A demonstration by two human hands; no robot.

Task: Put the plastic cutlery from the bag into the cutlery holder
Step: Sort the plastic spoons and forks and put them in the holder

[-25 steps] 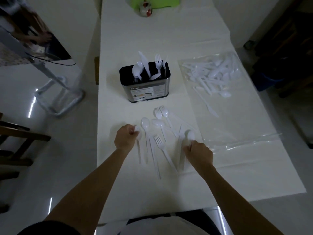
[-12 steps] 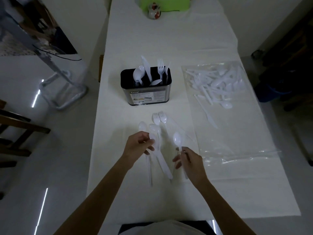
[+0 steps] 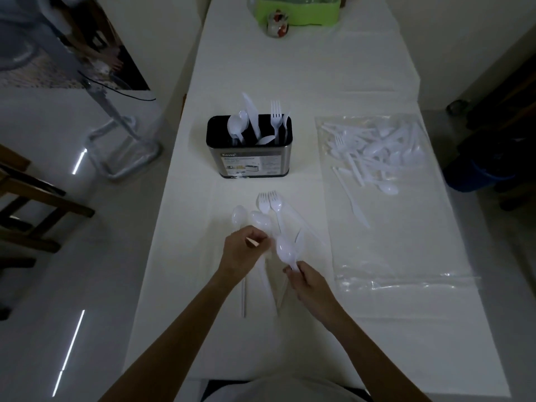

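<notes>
A black and steel cutlery holder (image 3: 249, 163) stands mid-table with white spoons, a knife and forks upright in it. To its right lies a clear plastic bag (image 3: 385, 227) holding several white pieces of cutlery (image 3: 374, 149). In front of the holder, loose spoons and forks (image 3: 268, 207) lie on the white table (image 3: 261, 68). My left hand (image 3: 243, 253) curls round the handles of some of these. My right hand (image 3: 307, 282) pinches the handle of a white spoon (image 3: 284, 250), its bowl raised toward the left hand.
A small jar (image 3: 277, 23) and a green tray (image 3: 298, 10) sit at the table's far end. A metal frame (image 3: 121, 146) and a wooden chair (image 3: 34, 204) stand on the floor to the left. A blue bin (image 3: 475, 169) is at the right.
Both hands lifted cutlery off the table and came closer together. The right hand's spoon now points toward the left hand. The camera tilted, shifting the scene lower in view.
</notes>
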